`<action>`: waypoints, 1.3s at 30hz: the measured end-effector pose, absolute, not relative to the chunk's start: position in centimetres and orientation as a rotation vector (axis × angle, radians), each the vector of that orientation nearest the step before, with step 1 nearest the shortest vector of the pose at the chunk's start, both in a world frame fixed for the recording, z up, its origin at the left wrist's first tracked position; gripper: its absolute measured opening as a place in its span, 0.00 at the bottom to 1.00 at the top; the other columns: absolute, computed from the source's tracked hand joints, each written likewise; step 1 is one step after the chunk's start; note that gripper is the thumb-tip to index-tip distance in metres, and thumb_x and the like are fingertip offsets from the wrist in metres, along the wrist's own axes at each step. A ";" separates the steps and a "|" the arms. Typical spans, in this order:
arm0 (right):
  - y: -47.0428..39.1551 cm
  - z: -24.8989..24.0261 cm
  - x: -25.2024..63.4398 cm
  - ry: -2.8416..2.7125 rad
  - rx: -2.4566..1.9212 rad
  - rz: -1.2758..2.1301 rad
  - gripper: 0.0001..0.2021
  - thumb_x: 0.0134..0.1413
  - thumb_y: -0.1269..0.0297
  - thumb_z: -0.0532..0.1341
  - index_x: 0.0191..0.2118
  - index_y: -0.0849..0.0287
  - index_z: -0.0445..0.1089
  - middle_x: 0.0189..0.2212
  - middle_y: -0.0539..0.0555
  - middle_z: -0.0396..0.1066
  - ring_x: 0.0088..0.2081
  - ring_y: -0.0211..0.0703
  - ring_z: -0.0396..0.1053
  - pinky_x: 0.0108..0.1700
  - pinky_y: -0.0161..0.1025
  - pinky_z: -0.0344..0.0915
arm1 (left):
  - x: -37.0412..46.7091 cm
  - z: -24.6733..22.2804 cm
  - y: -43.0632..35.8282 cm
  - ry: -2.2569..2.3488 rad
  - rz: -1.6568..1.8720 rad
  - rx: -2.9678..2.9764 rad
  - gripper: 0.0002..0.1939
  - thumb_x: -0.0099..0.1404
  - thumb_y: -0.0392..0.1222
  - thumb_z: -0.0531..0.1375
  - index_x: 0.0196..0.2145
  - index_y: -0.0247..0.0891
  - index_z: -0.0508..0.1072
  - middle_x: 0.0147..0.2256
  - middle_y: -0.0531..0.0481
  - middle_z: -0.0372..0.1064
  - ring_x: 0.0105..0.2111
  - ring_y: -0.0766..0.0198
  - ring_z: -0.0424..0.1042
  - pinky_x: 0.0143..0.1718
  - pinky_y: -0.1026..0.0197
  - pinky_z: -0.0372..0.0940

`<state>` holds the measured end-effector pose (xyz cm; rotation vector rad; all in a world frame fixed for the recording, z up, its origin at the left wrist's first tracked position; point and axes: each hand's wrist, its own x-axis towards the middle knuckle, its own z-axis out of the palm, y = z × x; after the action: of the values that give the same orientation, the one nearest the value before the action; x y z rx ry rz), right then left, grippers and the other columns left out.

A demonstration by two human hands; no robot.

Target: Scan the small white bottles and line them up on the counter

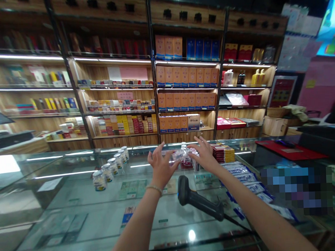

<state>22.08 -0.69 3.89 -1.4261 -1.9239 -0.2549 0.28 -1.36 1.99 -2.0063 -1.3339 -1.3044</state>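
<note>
My left hand (pixel 160 166) reaches over the glass counter, thumb and index finger closed around small clear bottles (pixel 177 155), its other fingers raised. From the right, my right hand (pixel 203 155) pinches at the same cluster of bottles, its outer fingers also lifted. One clear bottle (pixel 183 145) stands upright between the hands. How many bottles each hand grips is hidden by the fingers and by blur. Below the hands, a black barcode scanner (pixel 199 201) lies on the glass with its cable running right.
A row of white cans (pixel 107 172) stands on the left of the glass counter (pixel 99 215). Stacked red and yellow boxes (pixel 224 154) sit right of my hands, near blue and white packets (pixel 246 178). A red mat (pixel 290 150) lies far right; stocked shelves (pixel 187 101) rise behind.
</note>
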 end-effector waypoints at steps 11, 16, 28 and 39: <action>0.7 0.8 22.9 -1.774 -1.181 -0.026 0.18 0.64 0.49 0.57 0.56 0.44 0.73 0.66 0.53 0.60 0.69 0.55 0.50 0.67 0.60 0.48 | 0.9 1.9 -0.8 -1.494 -1.324 -2.178 0.16 0.61 0.53 0.66 0.46 0.47 0.80 0.65 0.41 0.57 0.65 0.45 0.55 0.67 0.35 0.44; 0.3 0.8 23.5 -1.748 -1.104 0.104 0.21 0.64 0.47 0.56 0.57 0.45 0.72 0.65 0.54 0.61 0.67 0.52 0.53 0.68 0.58 0.48 | 0.9 1.9 0.1 -1.497 -1.328 -2.422 0.14 0.68 0.52 0.59 0.42 0.47 0.82 0.66 0.46 0.57 0.66 0.49 0.54 0.68 0.41 0.48; -1.0 1.7 23.7 -1.783 -1.096 0.185 0.22 0.66 0.45 0.51 0.60 0.42 0.68 0.68 0.52 0.56 0.70 0.50 0.48 0.70 0.58 0.44 | 1.3 1.7 0.3 -1.463 -1.220 -2.583 0.22 0.71 0.57 0.53 0.34 0.47 0.83 0.67 0.52 0.57 0.67 0.48 0.52 0.68 0.38 0.46; -2.1 2.5 23.0 -1.641 -1.125 0.047 0.22 0.65 0.41 0.51 0.48 0.47 0.75 0.69 0.52 0.53 0.71 0.54 0.43 0.69 0.63 0.40 | 1.8 1.1 0.2 -1.457 -1.317 -2.567 0.19 0.69 0.58 0.57 0.47 0.49 0.80 0.68 0.47 0.53 0.68 0.47 0.49 0.68 0.35 0.42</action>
<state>22.99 -2.09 2.54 -1.1247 -1.6415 0.0472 1.79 0.19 1.13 -2.5674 -1.4569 -1.3174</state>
